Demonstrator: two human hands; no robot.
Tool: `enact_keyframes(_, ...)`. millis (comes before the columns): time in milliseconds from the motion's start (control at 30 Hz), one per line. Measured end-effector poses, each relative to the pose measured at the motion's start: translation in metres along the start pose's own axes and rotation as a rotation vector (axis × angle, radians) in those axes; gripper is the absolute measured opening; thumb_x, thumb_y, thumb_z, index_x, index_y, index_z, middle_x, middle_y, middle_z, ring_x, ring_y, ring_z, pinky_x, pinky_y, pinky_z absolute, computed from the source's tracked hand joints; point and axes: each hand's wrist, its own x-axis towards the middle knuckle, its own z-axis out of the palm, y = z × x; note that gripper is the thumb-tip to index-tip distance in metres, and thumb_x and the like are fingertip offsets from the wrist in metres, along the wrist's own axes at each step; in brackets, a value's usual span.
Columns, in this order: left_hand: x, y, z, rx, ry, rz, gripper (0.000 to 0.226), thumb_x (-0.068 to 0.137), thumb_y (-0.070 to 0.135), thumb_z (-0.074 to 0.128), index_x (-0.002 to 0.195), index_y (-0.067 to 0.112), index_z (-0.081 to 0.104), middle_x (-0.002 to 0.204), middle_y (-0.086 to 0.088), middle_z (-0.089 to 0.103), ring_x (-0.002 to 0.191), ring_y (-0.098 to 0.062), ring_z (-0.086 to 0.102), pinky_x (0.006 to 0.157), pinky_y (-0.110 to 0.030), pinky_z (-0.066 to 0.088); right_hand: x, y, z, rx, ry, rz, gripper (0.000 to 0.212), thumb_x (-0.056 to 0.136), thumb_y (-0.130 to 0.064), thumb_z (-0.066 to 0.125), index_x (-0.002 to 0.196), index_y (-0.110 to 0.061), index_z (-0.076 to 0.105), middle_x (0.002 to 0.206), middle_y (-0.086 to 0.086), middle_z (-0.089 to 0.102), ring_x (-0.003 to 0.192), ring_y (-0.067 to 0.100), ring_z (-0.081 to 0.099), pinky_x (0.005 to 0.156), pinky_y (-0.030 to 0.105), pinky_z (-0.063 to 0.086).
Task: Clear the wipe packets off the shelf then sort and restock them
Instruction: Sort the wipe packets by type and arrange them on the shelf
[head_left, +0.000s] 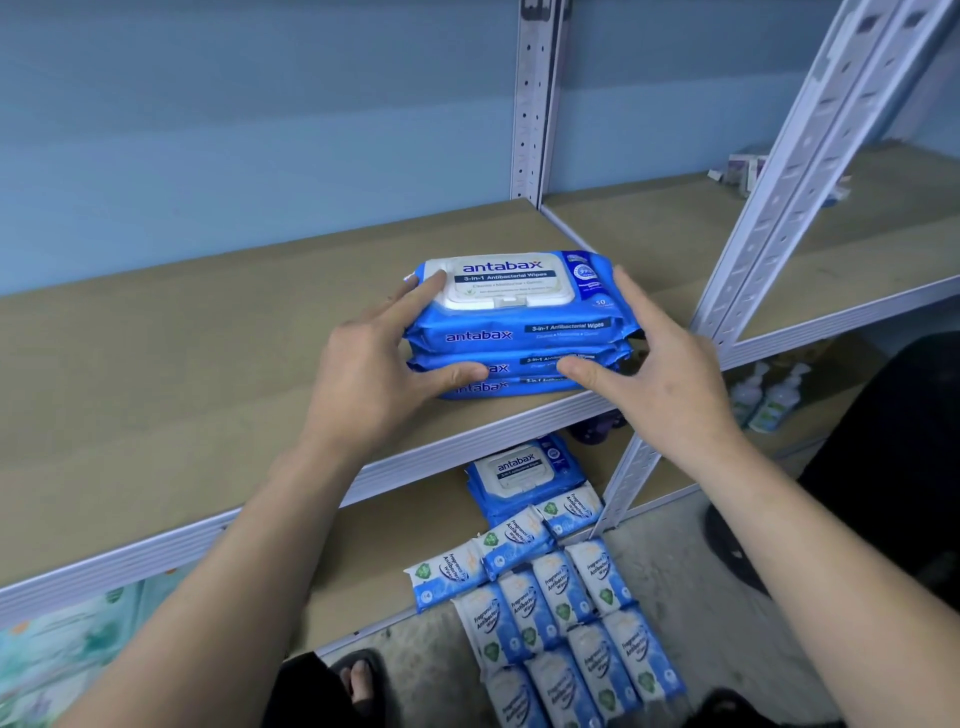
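Three blue Antabax wipe packets (519, 332) lie stacked near the front edge of the tan shelf board (182, 374); the top one shows a white flip lid. My left hand (379, 374) touches the stack's left end, index finger on the lid and thumb on the front face. My right hand (660, 374) lies along the right end with straight fingers, its thumb pressed on the front of the lower packets. The stack rests on the shelf between both hands. Another blue Antabax stack (519, 475) sits on the lower shelf.
Several small white-and-blue wipe packets (561, 613) lie in rows on the floor and lower shelf edge. A grey slotted upright (769, 218) stands right of the stack. Pump bottles (769, 400) stand on the lower right shelf, small boxes (743, 166) at the back right. My sandalled foot (358, 680) is below.
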Motion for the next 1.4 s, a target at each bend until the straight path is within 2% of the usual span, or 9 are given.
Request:
enact_keyframes(100, 0.0, 0.0, -0.002, 0.004, -0.012, -0.015, 0.091, 0.061, 0.068, 0.076, 0.144, 0.048, 0.045, 0.14, 0.012, 0.059, 0.109, 0.0, 0.057, 0.09, -0.014, 0.043, 0.001, 0.003, -0.002, -0.004, 0.03, -0.003, 0.087, 0.081, -0.039, 0.081, 0.154, -0.029, 0.037, 0.124, -0.034, 0.049, 0.112, -0.018, 0.043, 0.086, -0.008, 0.029)
enact_keyframes(200, -0.001, -0.001, -0.003, 0.003, -0.006, -0.032, 0.088, 0.068, 0.056, 0.083, 0.146, 0.049, 0.043, 0.121, 0.019, 0.065, 0.087, 0.001, 0.053, 0.078, -0.012, 0.04, 0.003, 0.009, -0.003, 0.0, 0.026, 0.006, 0.081, 0.082, -0.043, 0.079, 0.152, -0.036, 0.04, 0.129, -0.03, 0.058, 0.118, -0.007, 0.055, 0.102, 0.016, 0.044)
enact_keyframes(433, -0.002, -0.01, -0.004, -0.056, -0.09, -0.063, 0.1, 0.064, 0.051, 0.089, 0.15, 0.039, 0.041, 0.113, 0.031, 0.065, 0.103, 0.019, 0.057, 0.085, 0.006, 0.036, 0.0, 0.008, -0.003, 0.044, 0.004, 0.074, 0.098, 0.072, -0.041, 0.088, 0.155, -0.031, 0.035, 0.114, -0.017, 0.07, 0.112, -0.005, 0.061, 0.104, 0.03, 0.048)
enact_keyframes(533, -0.001, -0.01, -0.003, -0.135, -0.101, -0.09, 0.099, 0.065, 0.041, 0.09, 0.151, 0.035, 0.042, 0.108, 0.032, 0.063, 0.095, 0.028, 0.054, 0.084, 0.005, 0.037, 0.0, 0.009, 0.002, 0.161, 0.051, 0.102, 0.082, 0.075, -0.033, 0.087, 0.147, -0.028, 0.048, 0.102, -0.016, 0.075, 0.102, -0.003, 0.067, 0.101, 0.039, 0.053)
enact_keyframes(700, 0.002, -0.015, -0.005, -0.167, -0.148, -0.132, 0.099, 0.067, 0.048, 0.087, 0.152, 0.039, 0.038, 0.116, 0.019, 0.071, 0.11, 0.016, 0.058, 0.096, -0.002, 0.04, 0.0, 0.009, 0.002, 0.251, 0.09, 0.119, 0.065, 0.077, -0.025, 0.086, 0.135, -0.028, 0.058, 0.091, -0.019, 0.076, 0.093, 0.001, 0.071, 0.096, 0.044, 0.054)
enact_keyframes(800, 0.004, -0.022, -0.005, -0.244, -0.213, -0.156, 0.101, 0.067, 0.056, 0.087, 0.152, 0.044, 0.035, 0.118, 0.018, 0.071, 0.115, 0.005, 0.062, 0.109, -0.03, 0.045, -0.001, 0.007, -0.001, 0.254, 0.088, 0.134, 0.06, 0.077, -0.024, 0.086, 0.13, -0.034, 0.059, 0.087, -0.02, 0.076, 0.083, -0.004, 0.07, 0.09, 0.037, 0.054)
enact_keyframes(900, 0.004, -0.025, -0.006, -0.301, -0.249, -0.163, 0.101, 0.064, 0.062, 0.083, 0.151, 0.046, 0.036, 0.118, 0.018, 0.071, 0.115, -0.001, 0.064, 0.108, -0.04, 0.046, -0.002, 0.008, -0.005, 0.271, 0.083, 0.145, 0.058, 0.078, -0.023, 0.086, 0.129, -0.033, 0.06, 0.085, -0.018, 0.076, 0.077, -0.007, 0.068, 0.083, 0.028, 0.049)
enact_keyframes(1133, 0.001, -0.012, -0.018, -0.434, -0.205, -0.225, 0.068, 0.074, 0.01, 0.085, 0.137, 0.016, 0.06, 0.115, 0.004, 0.074, 0.105, -0.003, 0.069, 0.095, -0.019, 0.053, -0.005, 0.007, -0.007, 0.396, 0.106, 0.196, 0.051, 0.08, -0.018, 0.084, 0.126, -0.025, 0.062, 0.085, -0.01, 0.078, 0.086, 0.003, 0.072, 0.087, 0.028, 0.051)
enact_keyframes(1400, -0.003, -0.007, -0.024, -0.474, -0.155, -0.252, 0.053, 0.074, 0.002, 0.082, 0.124, 0.009, 0.068, 0.107, 0.0, 0.076, 0.095, -0.002, 0.072, 0.078, -0.007, 0.051, -0.012, 0.001, -0.012, 0.492, 0.174, 0.23, 0.045, 0.08, -0.009, 0.082, 0.12, -0.02, 0.064, 0.084, -0.006, 0.078, 0.088, 0.006, 0.074, 0.075, 0.013, 0.051)
